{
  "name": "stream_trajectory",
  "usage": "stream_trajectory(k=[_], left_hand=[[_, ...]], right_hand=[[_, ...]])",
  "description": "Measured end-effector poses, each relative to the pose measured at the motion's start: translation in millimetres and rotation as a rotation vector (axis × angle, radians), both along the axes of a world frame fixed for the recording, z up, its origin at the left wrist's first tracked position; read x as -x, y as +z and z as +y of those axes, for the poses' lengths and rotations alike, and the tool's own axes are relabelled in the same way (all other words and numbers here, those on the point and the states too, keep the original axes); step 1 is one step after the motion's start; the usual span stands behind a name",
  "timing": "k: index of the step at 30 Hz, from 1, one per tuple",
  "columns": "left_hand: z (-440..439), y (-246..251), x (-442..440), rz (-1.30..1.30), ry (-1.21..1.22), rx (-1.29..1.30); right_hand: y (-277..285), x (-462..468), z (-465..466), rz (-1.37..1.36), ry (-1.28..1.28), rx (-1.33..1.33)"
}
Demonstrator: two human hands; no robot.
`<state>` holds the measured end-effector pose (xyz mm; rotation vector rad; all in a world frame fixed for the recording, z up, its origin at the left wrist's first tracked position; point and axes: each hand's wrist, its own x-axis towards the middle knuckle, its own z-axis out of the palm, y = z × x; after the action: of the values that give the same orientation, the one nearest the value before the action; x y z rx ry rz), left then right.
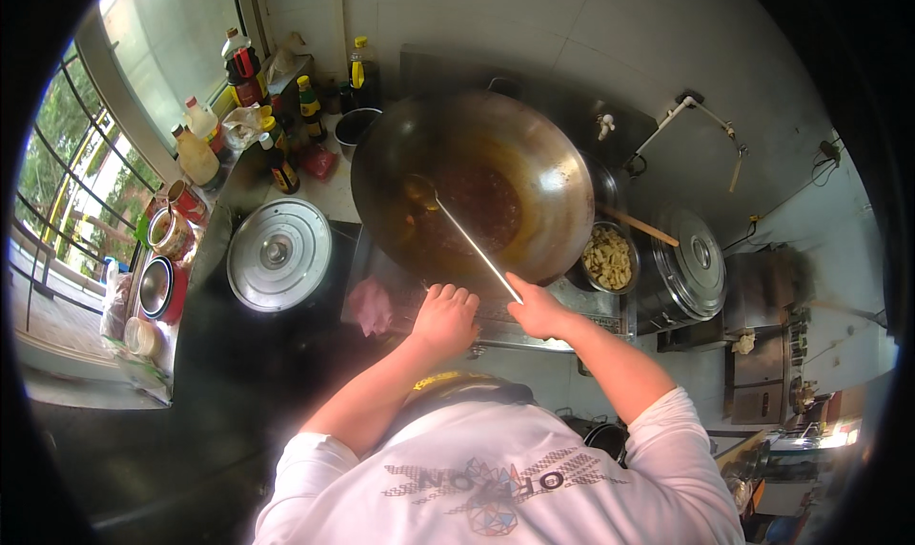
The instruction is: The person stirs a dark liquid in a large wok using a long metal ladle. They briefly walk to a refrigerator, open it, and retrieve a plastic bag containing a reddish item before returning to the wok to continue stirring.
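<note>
A large metal wok (554, 187) stands on the stove with reddish-brown liquid (482, 209) in its bottom. My right hand (536, 309) grips the long handle of a metal ladle (420, 191), whose bowl lies inside the wok on the left. Near the front edge of the stove is my left hand (447, 320), fingers curled; what it may hold is hidden. A pink cloth (372, 306) lies to its left. Right of the wok sits a metal bowl of pale, chunky food pieces (606, 257).
Sauce bottles (309, 109) and a small dark pot (355, 126) stand back left. A lidded pot (280, 253) is at left, jars (170, 234) by the window. At right are a large lidded steel pot (690, 259), a wooden handle (640, 224) and a wall-mounted water pipe (661, 129).
</note>
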<state>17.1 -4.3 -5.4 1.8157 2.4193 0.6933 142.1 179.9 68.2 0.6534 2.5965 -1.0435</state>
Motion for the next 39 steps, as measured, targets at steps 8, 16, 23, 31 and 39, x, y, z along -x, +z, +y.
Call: stream_trajectory(k=[8,16,23,31,39], left_hand=[[-3,-2,0,0.046,0.008,-0.007],[-1,-1,1,0.023,0.005,0.048],[-2,-8,-2,0.017,0.023,0.031],[2,-4,-1,0.007,0.021,0.056],[0,-1,3,0.025,0.004,0.08]], right_hand=[[43,-26,1,-0.315,-0.045,-0.168],[47,-63,36,-0.32,0.204,-0.691],[23,-55,19,-0.429,0.272,-0.621],[7,-49,14,-0.48,0.367,-0.604],[28,-37,43,-0.254,0.318,-0.639]])
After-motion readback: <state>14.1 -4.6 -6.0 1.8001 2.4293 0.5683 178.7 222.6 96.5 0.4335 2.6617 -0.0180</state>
